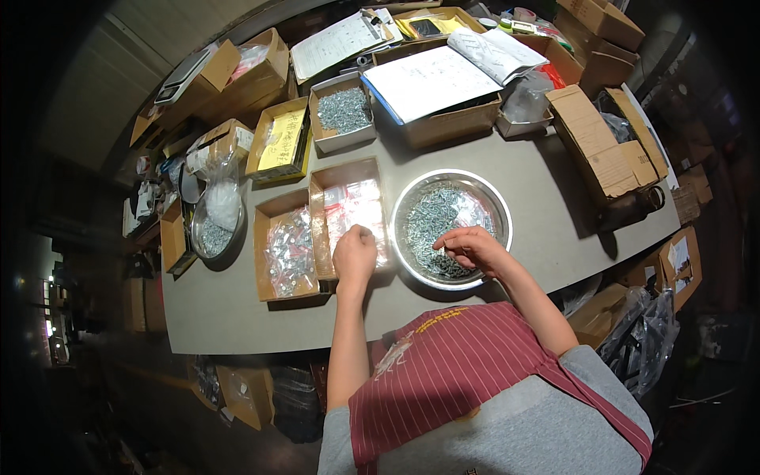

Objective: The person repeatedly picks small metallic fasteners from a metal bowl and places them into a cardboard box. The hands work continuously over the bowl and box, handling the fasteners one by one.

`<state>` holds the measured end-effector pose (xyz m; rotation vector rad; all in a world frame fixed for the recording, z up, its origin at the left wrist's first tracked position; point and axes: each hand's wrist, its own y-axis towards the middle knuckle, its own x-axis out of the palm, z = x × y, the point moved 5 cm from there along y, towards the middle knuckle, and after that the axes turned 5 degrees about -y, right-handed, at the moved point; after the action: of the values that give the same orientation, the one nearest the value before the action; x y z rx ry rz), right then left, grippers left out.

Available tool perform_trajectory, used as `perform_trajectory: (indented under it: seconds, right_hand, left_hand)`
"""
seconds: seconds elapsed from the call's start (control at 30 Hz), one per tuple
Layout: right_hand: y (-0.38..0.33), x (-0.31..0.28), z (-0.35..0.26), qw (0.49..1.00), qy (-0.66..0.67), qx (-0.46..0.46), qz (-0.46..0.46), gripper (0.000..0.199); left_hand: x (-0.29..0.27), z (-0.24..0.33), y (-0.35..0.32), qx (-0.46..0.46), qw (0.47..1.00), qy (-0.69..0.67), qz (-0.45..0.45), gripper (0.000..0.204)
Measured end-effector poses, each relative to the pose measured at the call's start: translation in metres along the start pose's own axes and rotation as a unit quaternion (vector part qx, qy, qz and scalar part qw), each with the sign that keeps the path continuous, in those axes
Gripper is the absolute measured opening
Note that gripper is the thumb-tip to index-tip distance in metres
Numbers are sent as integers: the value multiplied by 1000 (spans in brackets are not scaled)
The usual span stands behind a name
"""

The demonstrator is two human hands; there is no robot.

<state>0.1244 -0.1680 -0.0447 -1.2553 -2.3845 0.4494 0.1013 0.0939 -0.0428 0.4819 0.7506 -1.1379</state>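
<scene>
My left hand (355, 252) is closed over the near part of a cardboard box (316, 223) of small clear plastic bags (348, 202) with red strips. Its fingertips are turned from view, so what they hold is hidden. Above the near right part of a round steel bowl (507, 207) is my right hand (477, 250), its fingers curled toward the thumb as if pinching something too small to make out. Loose silvery screws (431, 215) fill the bowl. Just left of the bag box, another cardboard box (266, 286) contains filled bags of small metal parts (291, 252).
Farther back stand a white box of small metal parts (342, 111), a yellow-labelled box (279, 141) and a carton bearing open papers (435, 79). A second metal bowl (215, 237) sits at left. An open carton (606, 146) stands near the table's right edge.
</scene>
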Motion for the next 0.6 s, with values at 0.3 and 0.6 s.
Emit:
perform_trajectory:
  seconds: [0.3,0.6]
  right_hand:
    - [0,19,-12,975,212,4,-63,50]
    - [6,9,-1,990,136,6,-36,27]
  left_hand:
    - [-3,-2,-2,28,997,-13,70,16]
    - [-6,14,-19,-38,915,-402,-17,13]
